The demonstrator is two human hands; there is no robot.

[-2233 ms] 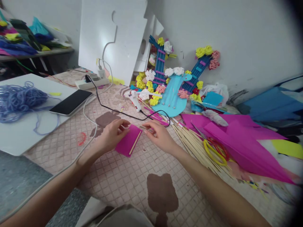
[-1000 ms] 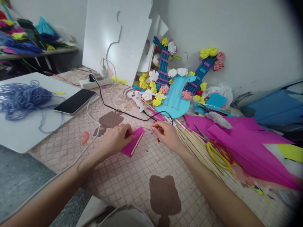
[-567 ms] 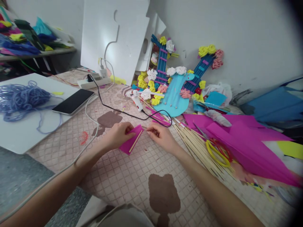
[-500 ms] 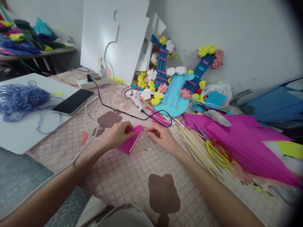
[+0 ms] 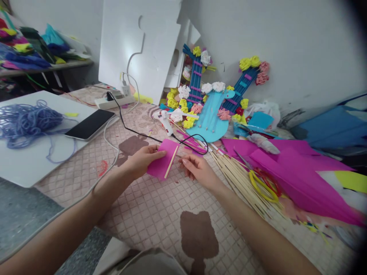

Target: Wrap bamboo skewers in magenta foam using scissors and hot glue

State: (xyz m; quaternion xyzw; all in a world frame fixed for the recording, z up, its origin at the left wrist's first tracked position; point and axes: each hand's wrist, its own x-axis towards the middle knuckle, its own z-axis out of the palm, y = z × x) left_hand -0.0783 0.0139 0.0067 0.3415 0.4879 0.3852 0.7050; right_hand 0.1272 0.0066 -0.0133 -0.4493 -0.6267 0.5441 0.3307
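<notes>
My left hand (image 5: pixel 145 158) pinches a piece of magenta paper (image 5: pixel 161 156) between thumb and fingers, just above the table. A short pale wooden stick (image 5: pixel 172 162) lies along the paper's right edge. Just right of that edge, my right hand (image 5: pixel 196 168) hovers with loosely curled fingers slightly apart; nothing shows between them. Behind both hands, a white glue gun (image 5: pixel 164 121) rests on the table with its black cord looping forward. Thin wooden sticks (image 5: pixel 237 177) lie in a bundle to the right of my right hand.
Scissors with yellow handles (image 5: pixel 262 187) and large magenta sheets (image 5: pixel 298 164) lie on the right. A blue paper guitar shape (image 5: pixel 210 118) leans at the back among paper flowers. A phone (image 5: pixel 89 124), purple yarn (image 5: pixel 31 120) and a power strip (image 5: pixel 114 101) are on the left.
My left hand has lifted the magenta paper a little up and to the right and turned it, so more of its face shows. My right hand's fingers have loosened and tipped downward.
</notes>
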